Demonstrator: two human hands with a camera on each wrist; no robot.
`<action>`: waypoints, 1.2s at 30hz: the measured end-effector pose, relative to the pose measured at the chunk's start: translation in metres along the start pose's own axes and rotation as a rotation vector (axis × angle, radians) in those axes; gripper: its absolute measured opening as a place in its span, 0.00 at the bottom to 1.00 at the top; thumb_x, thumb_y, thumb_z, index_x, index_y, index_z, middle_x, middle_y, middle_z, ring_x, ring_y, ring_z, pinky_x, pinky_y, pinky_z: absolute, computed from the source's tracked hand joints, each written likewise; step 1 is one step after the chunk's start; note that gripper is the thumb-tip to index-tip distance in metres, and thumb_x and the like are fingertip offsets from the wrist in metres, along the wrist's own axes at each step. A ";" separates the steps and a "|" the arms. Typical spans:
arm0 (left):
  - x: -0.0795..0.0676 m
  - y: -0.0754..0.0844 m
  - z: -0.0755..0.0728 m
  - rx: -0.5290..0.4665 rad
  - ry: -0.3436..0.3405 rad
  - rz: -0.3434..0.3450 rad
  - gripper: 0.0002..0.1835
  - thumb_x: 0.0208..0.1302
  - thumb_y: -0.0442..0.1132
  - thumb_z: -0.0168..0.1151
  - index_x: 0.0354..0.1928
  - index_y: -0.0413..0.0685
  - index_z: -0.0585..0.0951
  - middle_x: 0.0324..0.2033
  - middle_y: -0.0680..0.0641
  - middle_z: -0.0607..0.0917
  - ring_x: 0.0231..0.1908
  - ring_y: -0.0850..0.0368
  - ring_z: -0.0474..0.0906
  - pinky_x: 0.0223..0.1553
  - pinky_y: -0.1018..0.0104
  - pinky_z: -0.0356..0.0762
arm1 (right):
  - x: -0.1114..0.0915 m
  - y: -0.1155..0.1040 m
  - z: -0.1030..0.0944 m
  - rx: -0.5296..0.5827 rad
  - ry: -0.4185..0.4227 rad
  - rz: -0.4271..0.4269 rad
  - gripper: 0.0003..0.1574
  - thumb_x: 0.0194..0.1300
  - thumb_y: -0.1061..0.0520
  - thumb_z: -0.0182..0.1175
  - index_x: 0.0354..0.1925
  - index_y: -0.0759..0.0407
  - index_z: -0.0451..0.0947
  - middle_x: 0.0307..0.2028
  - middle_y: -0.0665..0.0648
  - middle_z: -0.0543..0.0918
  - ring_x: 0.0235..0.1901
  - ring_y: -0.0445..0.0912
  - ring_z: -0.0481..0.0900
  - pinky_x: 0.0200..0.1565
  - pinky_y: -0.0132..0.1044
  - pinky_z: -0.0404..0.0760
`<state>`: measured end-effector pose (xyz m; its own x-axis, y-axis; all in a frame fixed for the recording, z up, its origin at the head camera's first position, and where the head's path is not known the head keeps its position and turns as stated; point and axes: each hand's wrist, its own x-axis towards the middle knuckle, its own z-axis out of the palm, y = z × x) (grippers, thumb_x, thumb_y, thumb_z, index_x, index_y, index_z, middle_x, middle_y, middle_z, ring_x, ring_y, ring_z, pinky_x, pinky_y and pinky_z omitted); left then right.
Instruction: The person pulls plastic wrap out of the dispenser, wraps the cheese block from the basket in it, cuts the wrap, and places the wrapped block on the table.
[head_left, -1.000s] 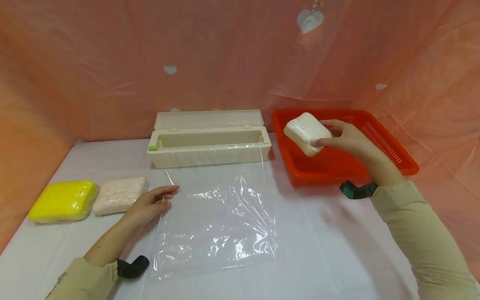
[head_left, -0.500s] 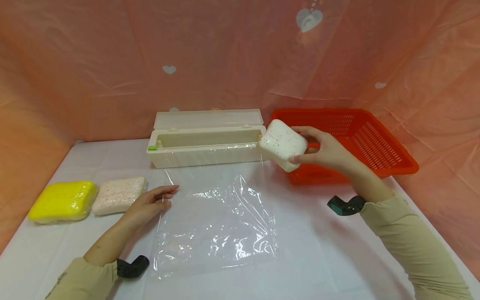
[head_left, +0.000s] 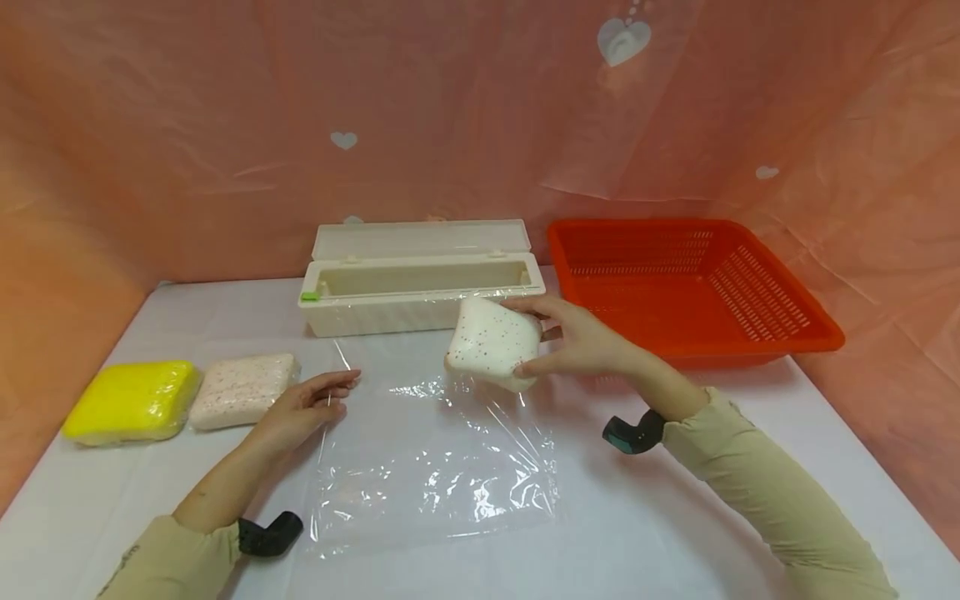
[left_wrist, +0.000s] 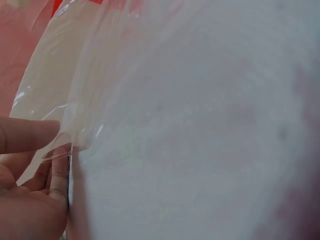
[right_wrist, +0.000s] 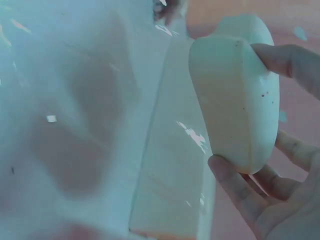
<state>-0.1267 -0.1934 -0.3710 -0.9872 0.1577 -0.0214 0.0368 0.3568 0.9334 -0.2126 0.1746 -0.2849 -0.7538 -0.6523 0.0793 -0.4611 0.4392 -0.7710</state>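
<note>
My right hand (head_left: 581, 337) grips a white, rounded block with red specks (head_left: 493, 340) by its right side, above the clear plastic film (head_left: 420, 467). In the right wrist view the thumb and fingers press opposite edges of the block (right_wrist: 232, 100). My left hand (head_left: 303, 408) rests at the film's left edge with loosely bent fingers. The left wrist view shows film over some fingers (left_wrist: 60, 170). The film runs forward from a cream dispenser box (head_left: 420, 315) whose lid stands up.
A yellow block (head_left: 131, 402) and a pinkish speckled block (head_left: 243, 390), both shiny with wrap, lie left of my left hand. At the back right stands a red basket (head_left: 645, 312) with slotted walls. An orange cloth with hearts hangs behind the white table.
My right hand has carried the white speckled block leftward from over the red basket to above the film. The left hand stays in place.
</note>
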 end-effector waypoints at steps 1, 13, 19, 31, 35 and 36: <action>0.000 0.000 0.000 -0.005 0.000 0.001 0.27 0.62 0.25 0.55 0.64 0.28 0.67 0.58 0.29 0.73 0.44 0.76 0.70 0.45 0.84 0.69 | 0.002 0.001 0.005 0.001 -0.012 -0.027 0.48 0.47 0.58 0.74 0.66 0.55 0.67 0.60 0.57 0.71 0.51 0.52 0.74 0.52 0.46 0.80; 0.000 0.002 0.000 0.005 -0.007 -0.015 0.27 0.63 0.26 0.55 0.65 0.30 0.67 0.60 0.29 0.72 0.45 0.77 0.70 0.46 0.83 0.68 | 0.017 0.000 0.043 -0.007 -0.138 -0.077 0.47 0.47 0.60 0.74 0.65 0.57 0.68 0.59 0.57 0.73 0.55 0.50 0.71 0.52 0.43 0.80; -0.001 0.003 -0.001 0.036 -0.008 -0.036 0.27 0.64 0.27 0.55 0.65 0.33 0.67 0.60 0.32 0.72 0.46 0.77 0.70 0.47 0.84 0.67 | 0.023 -0.004 0.054 -0.029 -0.211 -0.084 0.46 0.48 0.58 0.74 0.65 0.56 0.68 0.60 0.56 0.73 0.54 0.48 0.72 0.53 0.38 0.79; 0.000 0.002 -0.001 0.029 0.010 -0.041 0.27 0.62 0.25 0.55 0.65 0.32 0.68 0.59 0.31 0.73 0.45 0.75 0.70 0.46 0.83 0.69 | 0.025 -0.007 0.075 -0.072 -0.329 -0.042 0.45 0.47 0.56 0.75 0.64 0.51 0.70 0.51 0.51 0.76 0.48 0.43 0.72 0.48 0.34 0.78; -0.001 0.003 0.000 0.010 0.010 -0.036 0.27 0.62 0.24 0.54 0.64 0.30 0.67 0.59 0.30 0.73 0.44 0.75 0.70 0.45 0.83 0.69 | 0.025 -0.005 0.078 -0.140 -0.343 -0.043 0.46 0.47 0.54 0.75 0.64 0.48 0.70 0.50 0.49 0.77 0.45 0.42 0.71 0.45 0.34 0.76; -0.001 0.004 0.000 0.009 0.008 -0.032 0.26 0.62 0.25 0.55 0.64 0.30 0.67 0.59 0.29 0.73 0.44 0.75 0.70 0.45 0.83 0.70 | 0.026 -0.005 0.078 -0.146 -0.347 -0.044 0.46 0.47 0.54 0.75 0.64 0.48 0.70 0.50 0.49 0.77 0.45 0.42 0.71 0.45 0.34 0.76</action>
<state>-0.1256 -0.1922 -0.3673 -0.9892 0.1385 -0.0483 0.0064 0.3698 0.9291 -0.1930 0.1075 -0.3288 -0.5400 -0.8319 -0.1276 -0.5706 0.4733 -0.6711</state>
